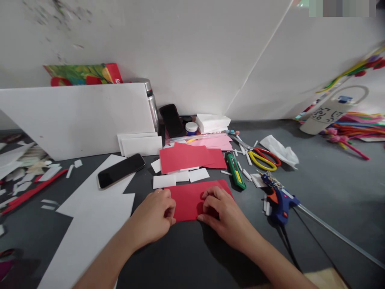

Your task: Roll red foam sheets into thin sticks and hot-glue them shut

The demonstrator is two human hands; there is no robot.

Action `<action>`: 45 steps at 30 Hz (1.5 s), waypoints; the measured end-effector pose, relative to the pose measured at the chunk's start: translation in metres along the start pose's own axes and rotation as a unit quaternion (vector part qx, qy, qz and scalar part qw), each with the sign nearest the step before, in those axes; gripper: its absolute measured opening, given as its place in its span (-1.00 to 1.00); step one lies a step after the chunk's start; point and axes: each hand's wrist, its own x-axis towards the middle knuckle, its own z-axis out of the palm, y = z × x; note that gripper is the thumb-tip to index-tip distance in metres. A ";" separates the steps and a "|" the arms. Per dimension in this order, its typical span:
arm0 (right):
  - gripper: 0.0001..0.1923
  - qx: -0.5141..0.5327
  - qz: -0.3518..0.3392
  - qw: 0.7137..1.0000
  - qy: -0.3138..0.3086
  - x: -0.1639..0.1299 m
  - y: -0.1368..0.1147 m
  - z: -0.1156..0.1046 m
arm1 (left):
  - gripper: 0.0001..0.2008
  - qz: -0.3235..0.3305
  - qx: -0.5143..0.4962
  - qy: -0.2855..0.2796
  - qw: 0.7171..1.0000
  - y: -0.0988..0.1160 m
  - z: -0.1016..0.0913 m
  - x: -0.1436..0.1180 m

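Note:
A red sheet of paper [189, 200] lies on the dark table in front of me. My left hand [159, 214] is closed at its left end, fingers curled and the thumb at the near corner. On the right part of the sheet, my right hand [221, 210] has bent fingers, with its thumb at the near edge. Both hands grip the paper between thumb and fingers. Just beyond it are small white paper pieces [164, 182] and more red paper [186, 158].
A green cutter [236, 170], scissors [263, 158] and a blue glue gun [282, 204] lie to the right. To the left, a phone [121, 171] rests on white sheets [90, 241]. A white board [81, 120] leans behind; a white bottle [327, 114] stands far right.

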 end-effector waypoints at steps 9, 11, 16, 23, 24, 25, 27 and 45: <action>-0.82 0.011 0.003 1.000 0.004 0.003 0.001 0.000 | -0.80 -0.008 0.000 -0.005 1.000 -0.003 -0.003 0.004; -0.82 0.010 0.004 1.000 0.004 0.003 0.000 0.000 | -0.79 -0.007 0.000 -0.007 1.000 -0.003 -0.004 0.005; -0.82 0.007 0.005 1.000 0.004 0.002 0.000 0.000 | -0.78 -0.011 0.002 -0.017 1.000 -0.003 -0.007 0.005; -0.83 0.006 0.005 1.000 0.001 0.002 -0.001 0.000 | -0.77 -0.019 0.014 -0.021 1.000 0.005 -0.009 0.004; -0.83 0.005 0.004 1.000 0.001 0.002 -0.001 0.000 | -0.76 -0.020 0.017 -0.020 0.999 0.005 -0.010 0.004; -0.83 0.004 0.003 1.000 0.001 0.002 -0.001 0.000 | -0.76 -0.023 0.018 -0.020 0.999 0.004 -0.011 0.003; -0.83 0.002 0.002 1.000 0.003 0.002 -0.001 -0.001 | -0.76 -0.027 0.016 -0.026 0.999 0.000 -0.013 0.003; -0.82 -0.003 0.002 1.000 0.000 0.003 -0.001 -0.001 | -0.86 0.071 -0.056 0.023 0.996 0.009 0.011 0.004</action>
